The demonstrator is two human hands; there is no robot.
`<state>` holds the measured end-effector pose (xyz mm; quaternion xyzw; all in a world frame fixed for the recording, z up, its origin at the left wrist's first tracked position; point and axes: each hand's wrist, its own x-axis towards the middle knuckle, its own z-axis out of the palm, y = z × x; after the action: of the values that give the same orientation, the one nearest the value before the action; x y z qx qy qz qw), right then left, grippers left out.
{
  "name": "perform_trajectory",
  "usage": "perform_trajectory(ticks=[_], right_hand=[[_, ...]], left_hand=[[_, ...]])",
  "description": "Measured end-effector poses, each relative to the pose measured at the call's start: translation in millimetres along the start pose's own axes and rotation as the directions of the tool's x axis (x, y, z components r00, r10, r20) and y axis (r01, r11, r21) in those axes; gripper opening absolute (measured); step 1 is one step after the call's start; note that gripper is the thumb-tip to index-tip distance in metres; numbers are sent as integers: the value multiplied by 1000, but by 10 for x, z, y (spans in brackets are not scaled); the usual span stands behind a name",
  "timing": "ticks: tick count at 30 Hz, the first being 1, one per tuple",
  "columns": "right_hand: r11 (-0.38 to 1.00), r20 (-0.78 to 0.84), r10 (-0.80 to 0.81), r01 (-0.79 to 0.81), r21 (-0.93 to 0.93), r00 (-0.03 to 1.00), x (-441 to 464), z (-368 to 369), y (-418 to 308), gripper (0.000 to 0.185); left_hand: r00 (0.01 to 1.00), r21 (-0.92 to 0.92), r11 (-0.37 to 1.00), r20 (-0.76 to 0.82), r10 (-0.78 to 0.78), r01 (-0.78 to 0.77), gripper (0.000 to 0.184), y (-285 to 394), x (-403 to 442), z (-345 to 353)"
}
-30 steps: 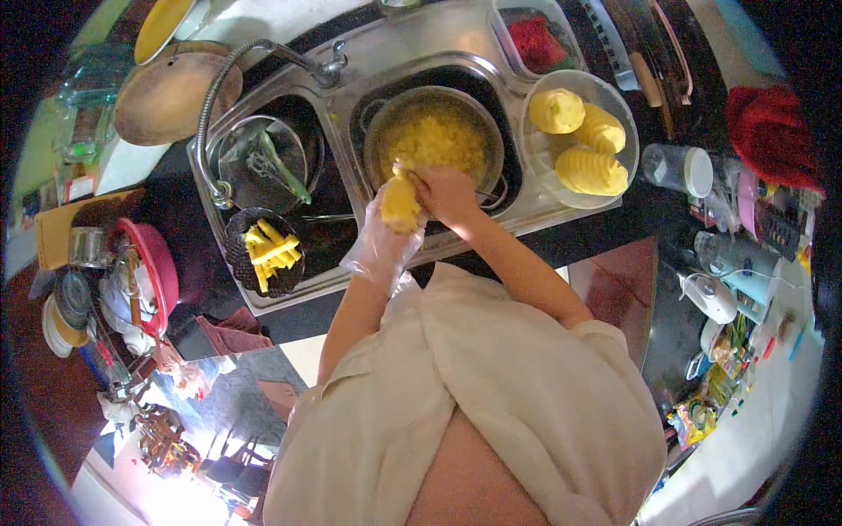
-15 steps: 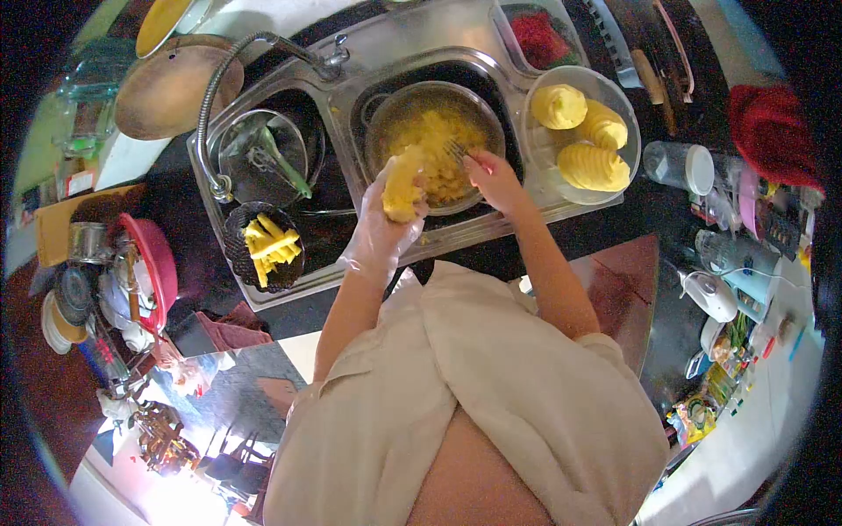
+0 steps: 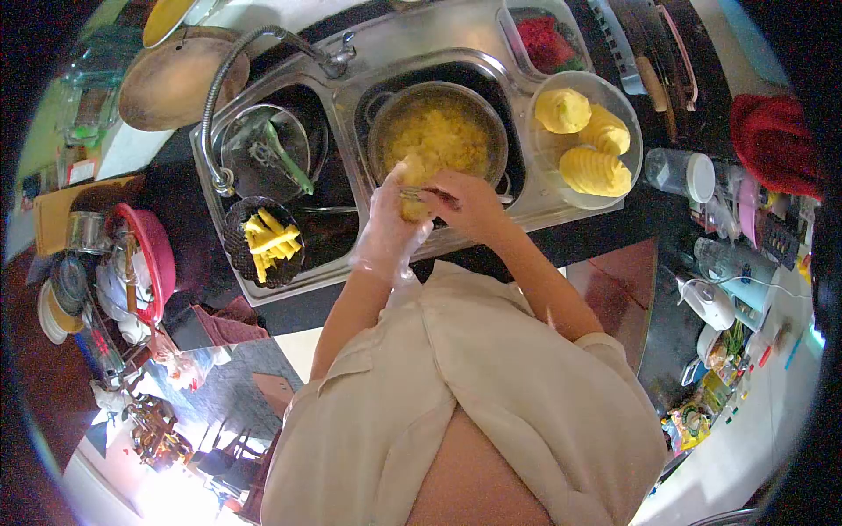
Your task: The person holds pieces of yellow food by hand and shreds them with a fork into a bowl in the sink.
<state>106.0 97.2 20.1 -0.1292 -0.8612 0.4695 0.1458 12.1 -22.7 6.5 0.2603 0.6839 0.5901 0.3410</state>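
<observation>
My left hand (image 3: 388, 215), in a clear plastic glove, is wrapped round a peeled pineapple (image 3: 410, 168) at the near rim of a metal pot (image 3: 376, 145). My bare right hand (image 3: 469, 206) grips a fork (image 3: 412, 194), its tines against the pineapple's side; most of the handle is hidden in my fingers. Shredded yellow pineapple (image 3: 443, 140) fills the bottom of the pot, which stands in the right sink basin. To the right, several peeled pineapples with spiral grooves (image 3: 595, 169) lie in a round translucent bowl (image 3: 548, 195).
Pale yellow pineapple cores (image 3: 272, 241) fill a black basket (image 3: 237, 250) on the sink's left corner. A glass lid-like dish (image 3: 237, 162) with a green-handled tool (image 3: 285, 158) sits in the left basin, under the curved faucet (image 3: 215, 105). A container with red contents (image 3: 545, 44) stands behind.
My right hand has moved left and nearer to me, bringing the fork from over the shredded pineapple to the piece in my left hand.
</observation>
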Motion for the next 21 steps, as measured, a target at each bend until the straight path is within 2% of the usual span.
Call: perform_trajectory(ticks=[1, 2, 4, 7, 8, 10, 11, 12, 13, 15, 16, 17, 19, 21], right_hand=[[997, 26, 77, -78, 4, 997, -3, -46, -26, 20], [988, 53, 156, -157, 7, 986, -10, -69, -42, 21], [989, 31, 143, -144, 15, 989, -27, -42, -10, 21], [993, 12, 119, -119, -8, 993, -42, 12, 49, 22], [993, 18, 114, -113, -38, 993, -52, 34, 62, 22], [992, -5, 107, -107, -64, 994, -49, 88, 83, 22], [991, -22, 98, -100, -88, 995, -52, 119, 88, 22], [991, -22, 99, -101, -89, 995, -59, 159, 91, 22], [987, -54, 115, -121, -108, 992, -56, 198, 93, 22], [982, -81, 130, -140, -124, 988, -36, 249, 82, 23], [983, -99, 143, -153, -103, 985, -14, 261, 74, 23], [983, -116, 156, -166, -82, 981, 5, 267, 76, 23], [971, -60, 205, -210, -113, 977, 20, 283, 102, 24], [959, -2, 243, -241, -151, 970, 55, 281, 143, 28]], left_hand=[[990, 259, 956, 16, 137, -136, 37, -36, 3, -5], [999, -2, 999, -15, -36, 36, 35, -78, 36, -3], [977, -267, 941, 5, -214, 208, 37, 55, 47, 43], [987, -79, 990, -105, -121, 113, 36, 172, 7, 61], [997, 226, 974, -74, -19, 35, 32, 2, -18, -6], [997, 504, 861, -7, 74, -60, 32, 97, 72, 4], [932, -253, 923, -147, -333, 290, 28, 141, 137, 34], [739, -858, 351, 48, -672, 375, 27, 223, 192, 58], [740, -859, 352, 47, -671, 373, 27, 158, 212, 62], [751, -807, 462, -33, -659, 369, 33, -82, 185, 59], [751, -807, 462, -35, -659, 368, 33, -166, 153, 54], [806, -548, 711, -109, -582, 440, 32, -249, 112, 49], [862, -213, 864, -137, -488, 455, 31, -297, 61, 23], [905, -332, 874, -111, -410, 355, 31, -351, 58, -20]])
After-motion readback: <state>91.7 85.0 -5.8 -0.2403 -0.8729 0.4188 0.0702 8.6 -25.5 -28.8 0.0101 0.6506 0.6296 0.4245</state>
